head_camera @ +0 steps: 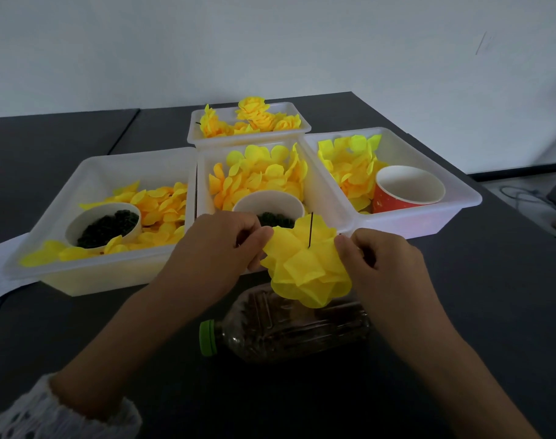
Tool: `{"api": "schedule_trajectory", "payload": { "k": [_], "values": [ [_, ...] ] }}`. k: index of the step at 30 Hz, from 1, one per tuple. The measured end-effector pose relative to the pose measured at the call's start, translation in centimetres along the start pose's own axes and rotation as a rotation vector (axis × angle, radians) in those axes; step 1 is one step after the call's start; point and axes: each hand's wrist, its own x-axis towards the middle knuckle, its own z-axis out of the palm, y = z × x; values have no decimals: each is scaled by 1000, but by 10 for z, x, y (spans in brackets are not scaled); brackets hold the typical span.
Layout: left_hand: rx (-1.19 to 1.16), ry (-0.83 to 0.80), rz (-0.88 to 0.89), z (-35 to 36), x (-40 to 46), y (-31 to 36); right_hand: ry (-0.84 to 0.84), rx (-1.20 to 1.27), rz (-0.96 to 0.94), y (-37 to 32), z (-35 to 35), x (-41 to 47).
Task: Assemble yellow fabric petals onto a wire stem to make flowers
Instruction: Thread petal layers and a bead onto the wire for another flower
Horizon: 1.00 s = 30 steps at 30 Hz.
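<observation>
Four white trays (112,274) on the dark table (492,280) hold yellow petals (257,179); two cups (104,224) hold dark bits. Near the front edge lies a bottle (286,331). Left hand (219,245) and right hand (381,264) pinch the flower (305,267) on its wire (310,229), above the bottle.

The yellow petal layer (305,264) hides the wire stem's (310,230) lower length and the bottle's (289,327) top

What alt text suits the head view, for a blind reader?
Two hands, left and right, hold a yellow flower with a wire poking through it, above a bottle. Behind stand four trays of petals.
</observation>
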Motion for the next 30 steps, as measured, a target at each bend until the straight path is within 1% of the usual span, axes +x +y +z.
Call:
{"api": "schedule_trajectory", "payload": {
  "k": [5, 11, 16, 22, 25, 27, 30],
  "values": [
    [56, 13, -3, 5, -1, -3, -18, -19, 21, 8, 5, -3],
    [67, 21, -11, 16, -6, -10, -87, -35, 67, 20, 13, -8],
    [60, 9, -19, 24, -8, -16, -81, -14, 57, 22, 17, -8],
    [-84, 88, -43, 20, -12, -8, -74, 157, 30, 21, 9, -7],
    [-50, 115, -45, 12, -20, 0, -63, 262, 26, 19, 5, -9],
    [-58, 129, -100, 8, -29, 6, -59, 299, 29, 20, 4, -10],
    [-196, 55, -170, 6, -44, 13, -44, 321, 24, 24, 1, -11]
  ]
}}
